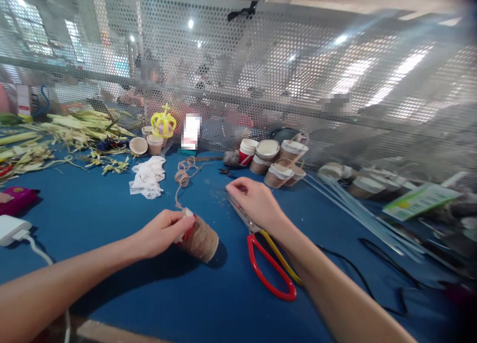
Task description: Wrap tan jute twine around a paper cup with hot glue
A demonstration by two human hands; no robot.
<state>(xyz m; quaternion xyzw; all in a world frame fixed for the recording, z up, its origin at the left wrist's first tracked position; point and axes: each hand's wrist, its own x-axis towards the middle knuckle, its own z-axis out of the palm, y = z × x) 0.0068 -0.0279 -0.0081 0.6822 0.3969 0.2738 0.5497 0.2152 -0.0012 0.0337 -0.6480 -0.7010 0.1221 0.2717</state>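
My left hand is closed on a cup wrapped in brown twine, which lies on its side on the blue table. A loose strand of twine runs from the cup away toward the back. My right hand hovers to the right of the cup, fingers curled in a pinch, and what they pinch is too small to make out. Under that hand lie scissors with red and yellow handles.
Several paper cups stand at the back, more at the right. A white cloth, a yellow crown, pale leaf strips, clear rods, a white charger. A perforated metal screen walls the table; people sit behind it.
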